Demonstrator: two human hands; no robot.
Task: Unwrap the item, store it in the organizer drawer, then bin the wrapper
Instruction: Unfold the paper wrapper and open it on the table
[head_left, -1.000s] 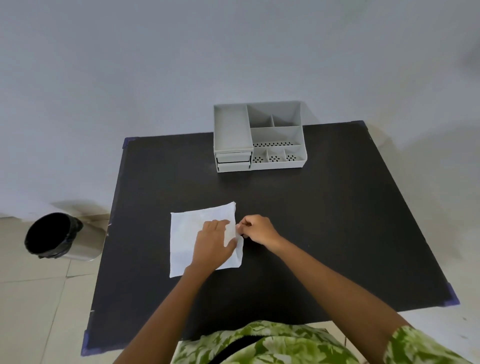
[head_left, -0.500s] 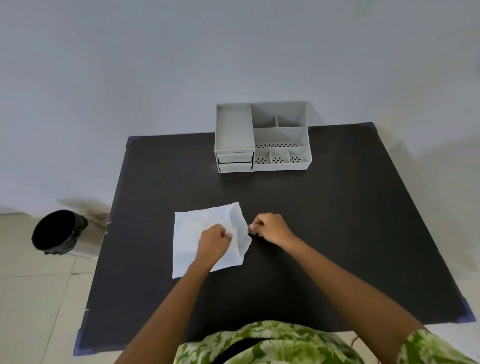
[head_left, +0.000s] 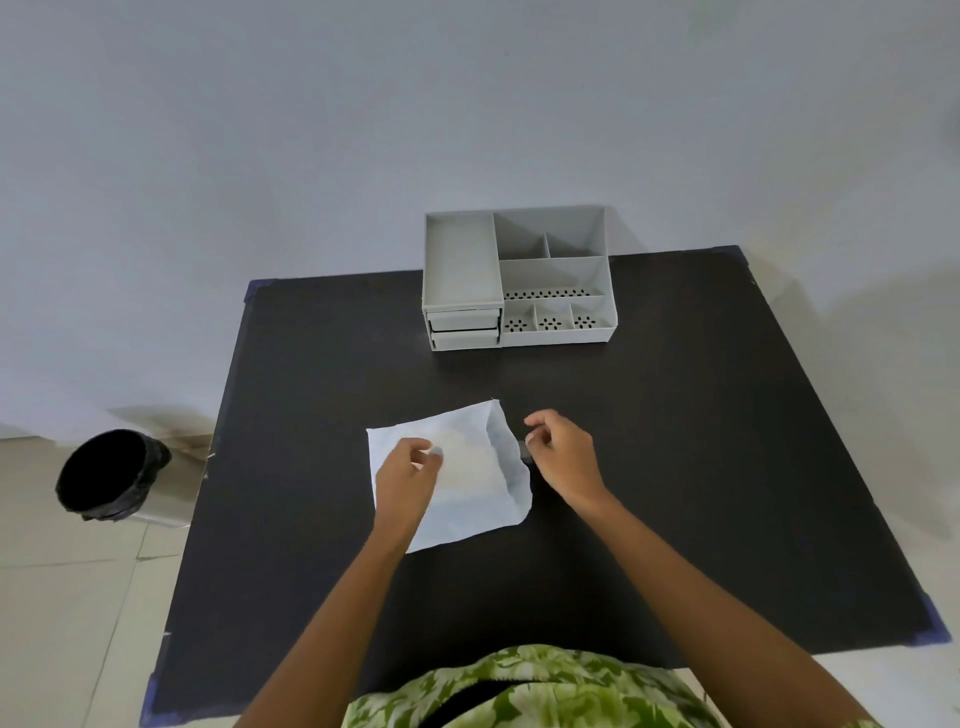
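Observation:
A white paper wrapper (head_left: 470, 488) lies on the black table (head_left: 701, 467), its right edge folded up into a standing flap. My left hand (head_left: 408, 480) rests on the wrapper's left half with curled fingers pinching a bit of the paper. My right hand (head_left: 563, 457) hovers just right of the flap, fingers loosely curled and holding nothing I can see. A small dark bit (head_left: 525, 457) shows at the flap's edge beside the right palm; what it is I cannot tell. The grey organizer (head_left: 460, 260) stands at the table's far edge, its two front drawers (head_left: 464, 332) closed.
A bin with a black liner (head_left: 104, 475) stands on the tiled floor left of the table. The organizer's open compartments sit against the grey wall. Bare table surface spreads to the right and in front of the wrapper.
The right hand let go of the wrapper's right edge and drew slightly right; that edge now stands up as a flap. The left hand shifted left on the paper and curled.

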